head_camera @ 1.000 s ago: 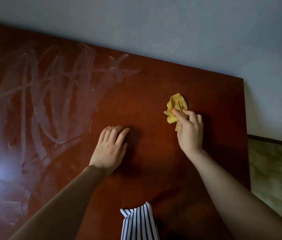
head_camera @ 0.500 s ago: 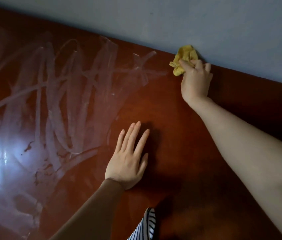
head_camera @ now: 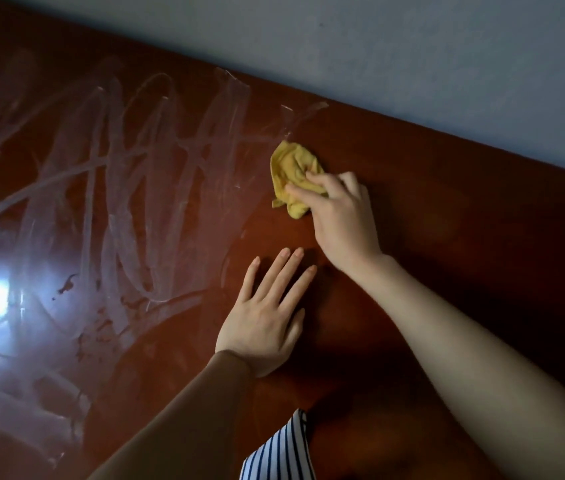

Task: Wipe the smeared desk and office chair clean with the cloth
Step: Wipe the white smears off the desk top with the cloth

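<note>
near: my left hand (head_camera: 263, 327) lies flat on the desk (head_camera: 447, 244), fingers spread | next: my right hand (head_camera: 339, 216) grips the yellow cloth (head_camera: 291, 171), pressed down beside the white smears (head_camera: 118, 174) | done: right part looks clean | left: big smeary part, and the chair, which I can't see

The glossy reddish-brown counter (head_camera: 447, 244), its far edge against a pale wall (head_camera: 412, 46), bears whitish streaky smears (head_camera: 118, 168) across its left part, a crumpled yellow cloth (head_camera: 291, 168) at their right edge gripped by the right hand (head_camera: 343, 220), and the left hand (head_camera: 263, 327) lying flat nearby.
</note>
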